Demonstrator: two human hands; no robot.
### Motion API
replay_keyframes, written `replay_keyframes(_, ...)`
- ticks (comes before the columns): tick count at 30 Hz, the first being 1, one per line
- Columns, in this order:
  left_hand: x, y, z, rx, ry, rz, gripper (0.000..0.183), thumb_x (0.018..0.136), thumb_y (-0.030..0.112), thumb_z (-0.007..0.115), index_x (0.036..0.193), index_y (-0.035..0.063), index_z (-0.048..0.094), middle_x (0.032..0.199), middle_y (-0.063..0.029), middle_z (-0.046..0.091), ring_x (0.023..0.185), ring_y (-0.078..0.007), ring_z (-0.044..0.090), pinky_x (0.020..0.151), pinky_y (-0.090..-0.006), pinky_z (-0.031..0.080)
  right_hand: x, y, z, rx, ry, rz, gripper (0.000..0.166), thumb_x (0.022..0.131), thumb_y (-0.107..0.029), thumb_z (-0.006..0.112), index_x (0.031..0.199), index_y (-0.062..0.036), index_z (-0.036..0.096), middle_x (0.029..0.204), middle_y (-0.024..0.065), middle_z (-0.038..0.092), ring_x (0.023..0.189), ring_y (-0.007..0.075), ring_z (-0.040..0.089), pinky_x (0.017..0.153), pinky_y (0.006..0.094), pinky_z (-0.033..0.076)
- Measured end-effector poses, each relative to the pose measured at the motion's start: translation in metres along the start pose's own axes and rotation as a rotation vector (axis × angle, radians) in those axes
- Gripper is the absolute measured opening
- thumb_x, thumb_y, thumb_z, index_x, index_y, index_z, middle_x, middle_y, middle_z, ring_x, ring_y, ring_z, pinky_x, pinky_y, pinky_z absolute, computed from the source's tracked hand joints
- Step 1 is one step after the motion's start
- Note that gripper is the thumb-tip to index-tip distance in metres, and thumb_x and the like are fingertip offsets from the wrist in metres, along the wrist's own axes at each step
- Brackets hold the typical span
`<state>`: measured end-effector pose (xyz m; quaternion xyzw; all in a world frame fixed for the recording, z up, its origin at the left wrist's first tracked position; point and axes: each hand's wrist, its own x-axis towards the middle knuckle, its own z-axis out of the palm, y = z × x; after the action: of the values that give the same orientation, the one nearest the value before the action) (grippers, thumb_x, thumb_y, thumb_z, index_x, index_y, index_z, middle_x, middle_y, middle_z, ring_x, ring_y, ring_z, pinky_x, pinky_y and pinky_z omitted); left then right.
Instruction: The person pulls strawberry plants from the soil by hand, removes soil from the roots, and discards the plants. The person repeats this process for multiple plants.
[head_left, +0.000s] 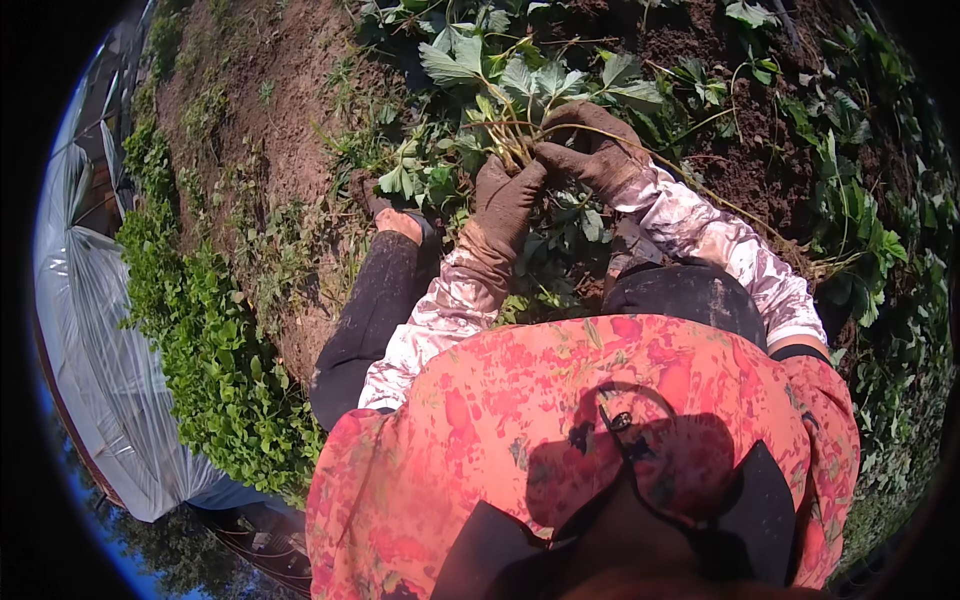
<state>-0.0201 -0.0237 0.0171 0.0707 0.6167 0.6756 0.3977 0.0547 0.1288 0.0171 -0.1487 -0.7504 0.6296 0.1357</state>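
Observation:
A bunch of leafy plants (514, 139) with pale stems and toothed green leaves is held upright before me. My left hand (504, 196), in a soil-brown glove, grips its lower end between thumb and fingers. From the right, my right hand (596, 150), gloved alike, has its thumb and forefinger closed at the side of the stems. A long thin runner (679, 171) passes from the bunch over my right hand and along that forearm to an uprooted-looking plant (832, 262). The roots of the bunch are hidden by my fingers.
Leafy plants (855, 202) cover dark loose soil (750, 150) ahead and to the right. Bare reddish earth (232, 60) lies at the left, beside a strip of low green plants (217, 345). A plastic-sheeted structure (105, 330) stands beyond. My knee (690, 300) is close under my right forearm.

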Motion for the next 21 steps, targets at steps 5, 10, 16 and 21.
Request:
replay_keyframes(5,0.002,0.003,0.012,-0.081,0.012,0.001,0.021,0.087,0.015,0.064,0.101,0.0009,0.059,0.087,-0.0033,0.064,0.074,-0.0108,0.061,0.065,-0.0245,0.05,-0.004,0.021,0.0,0.146,0.053,0.161,0.031,0.081,-0.029,0.068,0.102,-0.0072,0.061,0.093,0.0116,0.063,0.086,0.0252,0.061,0.075,0.0359,0.048)
replay_keyframes(10,0.013,-0.004,-0.009,-0.269,0.028,-0.053,0.02,0.092,0.015,0.052,0.105,0.0007,0.059,0.093,-0.0054,0.065,0.081,-0.014,0.064,0.07,-0.0271,0.053,-0.002,0.031,-0.015,0.277,0.105,0.479,0.025,0.092,-0.025,0.06,0.098,-0.0008,0.057,0.086,0.0054,0.06,0.078,0.0159,0.059,0.069,0.0304,0.049)
replay_keyframes(16,0.003,0.012,0.001,-0.462,-0.09,-0.382,0.018,0.088,0.014,0.059,0.097,0.0001,0.063,0.088,-0.0059,0.066,0.076,-0.0135,0.064,0.067,-0.0261,0.052,-0.01,0.028,-0.005,0.65,-0.238,0.376,0.033,0.095,-0.018,0.052,0.122,0.0022,0.051,0.109,0.009,0.06,0.095,0.0134,0.058,0.081,0.0247,0.047)
replay_keyframes(21,0.009,-0.005,-0.013,0.086,-0.265,-0.081,0.021,0.094,0.008,0.049,0.11,-0.0003,0.06,0.097,-0.0031,0.064,0.083,-0.0075,0.059,0.072,-0.0231,0.049,0.001,0.026,0.001,0.444,-0.135,0.381,0.04,0.09,-0.026,0.061,0.12,-0.0015,0.053,0.102,0.0074,0.064,0.09,0.015,0.061,0.079,0.0273,0.049)
